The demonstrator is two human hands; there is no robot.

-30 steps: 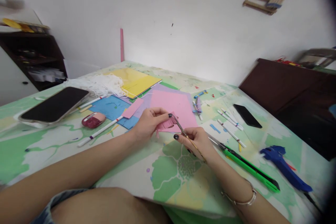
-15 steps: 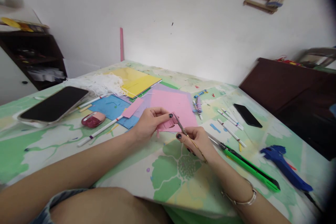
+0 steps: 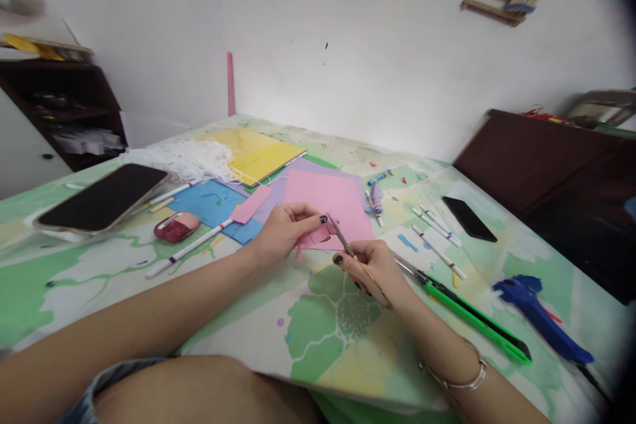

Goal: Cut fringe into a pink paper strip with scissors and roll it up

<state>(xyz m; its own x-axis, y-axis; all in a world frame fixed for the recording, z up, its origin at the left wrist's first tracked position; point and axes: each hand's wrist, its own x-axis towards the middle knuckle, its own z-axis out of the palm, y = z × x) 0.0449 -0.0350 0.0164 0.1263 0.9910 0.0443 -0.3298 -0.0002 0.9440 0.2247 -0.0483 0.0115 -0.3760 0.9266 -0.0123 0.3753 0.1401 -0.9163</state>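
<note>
My left hand [image 3: 285, 228] pinches a small pink paper strip [image 3: 318, 236] with a fringe of narrow cuts along it. In my right hand [image 3: 370, 265] is a pair of scissors [image 3: 352, 253], its blades at the right end of the strip, close to my left thumb. Beneath and behind the strip lies a larger pink sheet [image 3: 325, 195]. A shorter pink piece [image 3: 252, 205] rests left of that sheet, across a blue sheet [image 3: 203, 202]. The green cutter [image 3: 477, 321] lies beside my right wrist.
Two phones lie at left [image 3: 106, 199] and right [image 3: 468, 218]. White string [image 3: 193, 159] and a yellow pad [image 3: 263, 156] sit at the back. Several white sticks [image 3: 437, 250] and a blue glue gun [image 3: 544, 321] are on the right. A maroon case [image 3: 177, 226] is left.
</note>
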